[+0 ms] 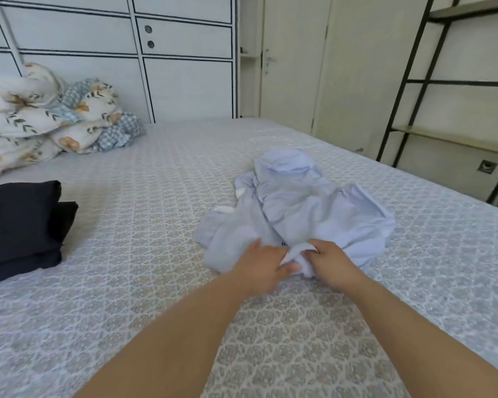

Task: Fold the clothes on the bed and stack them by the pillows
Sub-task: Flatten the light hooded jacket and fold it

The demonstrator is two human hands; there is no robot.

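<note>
**Gripping a crumpled pale-blue garment on the bed**

Lying in a loose heap on the right half of the bed [161, 179], the pale-blue garment [296, 208] is light lavender-blue, thin and heavily creased. A rounded, hood-like part points away from the person, a broad panel with a stitched hem spreads to the right, and a softer bunched lobe spills to the left. Small patches of white lining show at its left edge, and a tiny dark mark sits just above the hands.

Both bare forearms reach in from the bottom of the head view and meet at the near edge of the heap. The left hand [260, 264] has its fingers curled into the cloth, pinching a fold with the thumb underneath. The right hand [327, 258] grasps the same raised ridge of fabric just beside it, fingers bent over the cloth. The two hands are almost touching.

At the left edge of the bed lies a dark folded stack [20, 228], two layers of navy-black cloth, well apart from the blue garment. Farther back on the left, a printed quilt [46, 113] with leaf and checked patches is bunched against the white panelled wall [184, 81]. A black-framed shelf [449, 110] stands at the right.
</note>
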